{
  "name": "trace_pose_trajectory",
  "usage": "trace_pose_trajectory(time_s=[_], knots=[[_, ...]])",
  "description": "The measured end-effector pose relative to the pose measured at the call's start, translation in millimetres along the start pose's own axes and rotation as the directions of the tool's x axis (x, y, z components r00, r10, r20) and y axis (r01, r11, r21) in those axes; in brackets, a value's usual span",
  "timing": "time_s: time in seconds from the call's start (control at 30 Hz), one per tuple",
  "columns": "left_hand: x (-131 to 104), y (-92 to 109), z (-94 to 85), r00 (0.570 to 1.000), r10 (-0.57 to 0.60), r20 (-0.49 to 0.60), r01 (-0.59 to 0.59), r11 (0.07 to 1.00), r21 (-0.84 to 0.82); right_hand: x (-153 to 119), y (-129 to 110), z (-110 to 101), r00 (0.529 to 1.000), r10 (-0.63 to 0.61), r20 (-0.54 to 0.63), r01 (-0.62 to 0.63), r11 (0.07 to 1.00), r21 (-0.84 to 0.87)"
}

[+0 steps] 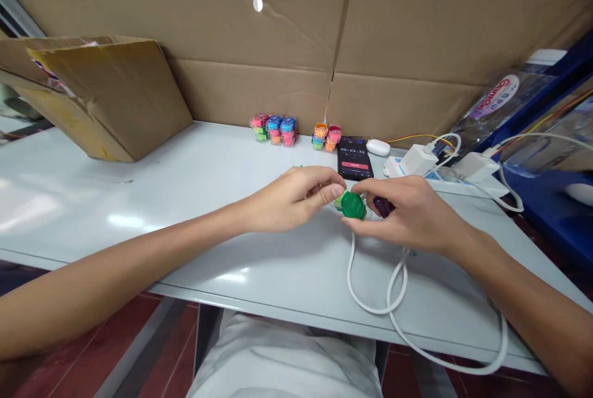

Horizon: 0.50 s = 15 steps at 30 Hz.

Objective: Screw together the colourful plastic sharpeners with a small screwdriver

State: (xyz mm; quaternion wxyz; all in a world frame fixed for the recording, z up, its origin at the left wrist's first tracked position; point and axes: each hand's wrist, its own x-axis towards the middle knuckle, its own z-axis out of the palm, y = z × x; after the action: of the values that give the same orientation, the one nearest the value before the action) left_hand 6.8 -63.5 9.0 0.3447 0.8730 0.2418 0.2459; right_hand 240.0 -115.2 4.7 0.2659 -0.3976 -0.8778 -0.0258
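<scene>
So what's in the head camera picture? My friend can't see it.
A person's left hand and right hand hold a small green thing above a pale table. Behind them are little colourful stacks and a phone.

Bright light reaches the tabletop, leaving two blown-out glare streaks left of the phone and nearer the wearer. Above and left of the phone, a hole glows white. Soft shadow spreads below the left hand, in front of the phone. Lens distortion stretches the bottle right of the phone; its smallest on-screen text is illegible.
</scene>
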Motion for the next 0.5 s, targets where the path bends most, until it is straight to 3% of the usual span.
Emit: trace_pose_trajectory(time_s=[0.13, 0.23, 0.5], knots=[[-1, -4, 6.3, 0.998, -0.003, 0.066, 0.01, 0.994, -0.113, -1, -1, 1, 1.0, -0.023, 0.016, 0.023, 1.0, -0.006], [0, -7, 10.5, 0.991, -0.061, 0.116, 0.091, 0.958, -0.271, -1, -1, 1, 0.999, -0.023, 0.027, 0.024, 0.999, -0.022], [4, -10, -1.0, 0.933, -0.201, 0.299, 0.346, 0.732, -0.587, -3, 0, 3, 0.991, -0.093, -0.094, 0.084, 0.991, -0.1]])
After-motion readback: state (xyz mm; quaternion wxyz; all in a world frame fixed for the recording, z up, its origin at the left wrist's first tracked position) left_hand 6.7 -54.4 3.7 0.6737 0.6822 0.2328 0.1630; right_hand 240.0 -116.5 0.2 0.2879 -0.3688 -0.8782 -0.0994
